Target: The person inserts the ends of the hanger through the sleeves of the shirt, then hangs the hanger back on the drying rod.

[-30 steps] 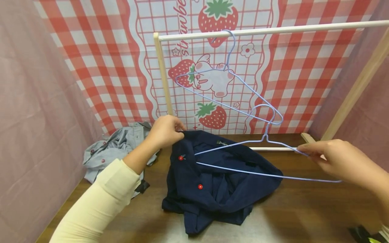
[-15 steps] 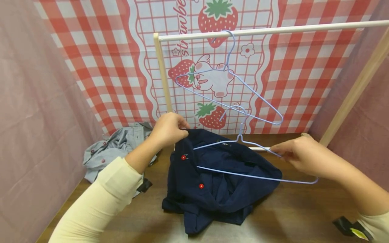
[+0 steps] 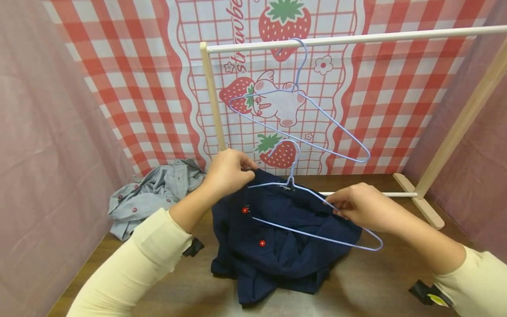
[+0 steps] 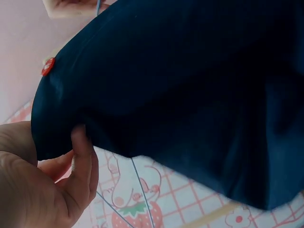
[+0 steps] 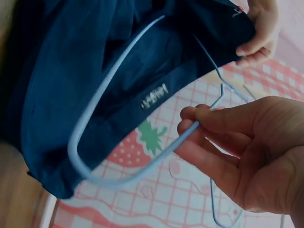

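A navy shirt (image 3: 293,259) with red buttons lies bunched on the table, its collar raised at the left. My left hand (image 3: 231,174) pinches the shirt's edge near the collar; the left wrist view shows thumb and fingers on the dark cloth (image 4: 156,85). With thumb and fingers, my right hand (image 3: 354,204) pinches the right shoulder of a light-blue wire hanger (image 3: 317,237). The hanger's left end goes inside the shirt's left front and is hidden there. Its right end sticks out past the cloth, and its hook points up. A pale label (image 5: 154,96) shows inside the collar.
A second wire hanger (image 3: 332,119) hangs from the white rail (image 3: 356,38) of a wooden rack. A grey shirt (image 3: 150,198) with red buttons lies crumpled at the left. The rack's right foot (image 3: 420,200) stands on the table behind my right hand.
My right hand has moved left, sliding the hanger further into the navy shirt. My left hand has shifted slightly right with the shirt's edge. The grey shirt has stayed put.
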Tool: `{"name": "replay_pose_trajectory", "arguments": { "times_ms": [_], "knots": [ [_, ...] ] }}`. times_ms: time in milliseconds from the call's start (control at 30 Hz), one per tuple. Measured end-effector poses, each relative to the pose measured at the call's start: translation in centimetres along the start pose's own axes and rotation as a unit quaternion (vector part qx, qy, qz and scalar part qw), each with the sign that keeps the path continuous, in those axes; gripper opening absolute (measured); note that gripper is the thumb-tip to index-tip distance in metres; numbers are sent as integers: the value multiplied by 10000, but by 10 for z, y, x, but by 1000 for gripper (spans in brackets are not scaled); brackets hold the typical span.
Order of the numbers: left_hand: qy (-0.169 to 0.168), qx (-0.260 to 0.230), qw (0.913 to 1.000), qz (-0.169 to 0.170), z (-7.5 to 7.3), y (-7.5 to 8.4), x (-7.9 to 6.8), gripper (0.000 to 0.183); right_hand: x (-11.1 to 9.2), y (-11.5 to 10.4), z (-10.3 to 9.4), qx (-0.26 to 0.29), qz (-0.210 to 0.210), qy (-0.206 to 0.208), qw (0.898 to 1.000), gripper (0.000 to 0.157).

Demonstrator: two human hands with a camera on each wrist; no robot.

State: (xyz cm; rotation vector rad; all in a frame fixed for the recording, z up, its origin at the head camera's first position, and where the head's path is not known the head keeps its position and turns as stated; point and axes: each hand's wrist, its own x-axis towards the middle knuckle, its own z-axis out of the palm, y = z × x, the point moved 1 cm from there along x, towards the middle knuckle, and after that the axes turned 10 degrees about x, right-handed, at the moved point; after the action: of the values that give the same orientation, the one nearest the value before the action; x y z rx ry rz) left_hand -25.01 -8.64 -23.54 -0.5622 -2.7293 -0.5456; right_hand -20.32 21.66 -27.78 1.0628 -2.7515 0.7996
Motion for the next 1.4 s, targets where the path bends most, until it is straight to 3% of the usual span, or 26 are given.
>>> {"name": "replay_pose_trajectory", "arguments": {
  "times_ms": [267, 400, 533, 700, 933, 1233, 1400],
  "knots": [
    [57, -239, 9996, 120, 4, 12, -4, 21, 12, -4, 15, 1247, 659, -344, 9894, 24],
    [21, -206, 9988, 438, 6, 19, -11, 19, 17, -3, 21, 1313, 843, -257, 9874, 21],
    [13, -8, 9961, 883, 11, 27, -22, 17, 19, 2, 24, 1199, 894, -79, 9887, 19],
    [22, 358, 9906, 1320, 20, 32, -41, 17, 20, 7, 19, 571, 776, 231, 9951, 19],
    [241, 903, 9763, 1952, 36, 34, -58, 18, 18, 8, 8, -42, 661, 649, 9957, 19],
    [-34, 1111, 9757, 1888, 53, 29, -61, 21, 15, 3, 13, -514, 96, 1100, 9926, 19],
    [-295, 1028, 9774, 1821, 55, 25, -61, 15, 14, 4, 15, -582, 23, 1151, 9916, 20]
  ]
}}
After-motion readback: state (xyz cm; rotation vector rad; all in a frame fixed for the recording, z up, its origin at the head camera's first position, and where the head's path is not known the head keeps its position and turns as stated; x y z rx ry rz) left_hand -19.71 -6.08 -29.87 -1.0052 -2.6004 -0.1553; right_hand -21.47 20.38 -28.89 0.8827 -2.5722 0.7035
